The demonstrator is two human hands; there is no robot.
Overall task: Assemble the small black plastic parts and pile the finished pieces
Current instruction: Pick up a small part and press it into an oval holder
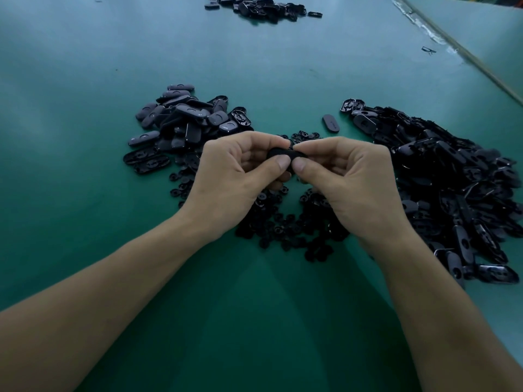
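My left hand (235,176) and my right hand (348,182) meet over the middle of the green table (85,193). Both pinch one small black oval plastic piece (283,154) between thumbs and fingertips; most of it is hidden by my fingers. Under my hands lies a heap of small round black parts (291,224). To the left is a pile of oval black pieces (181,123), many lying smooth side up. A larger pile of black oval shells (452,188) spreads on the right, many showing their hollow inner side.
One oval piece (330,123) lies alone between the two piles. Another heap of black parts (263,7) sits at the far edge of the table. A taped seam (458,52) runs diagonally at the upper right, with a small dark scrap (428,50) beside it.
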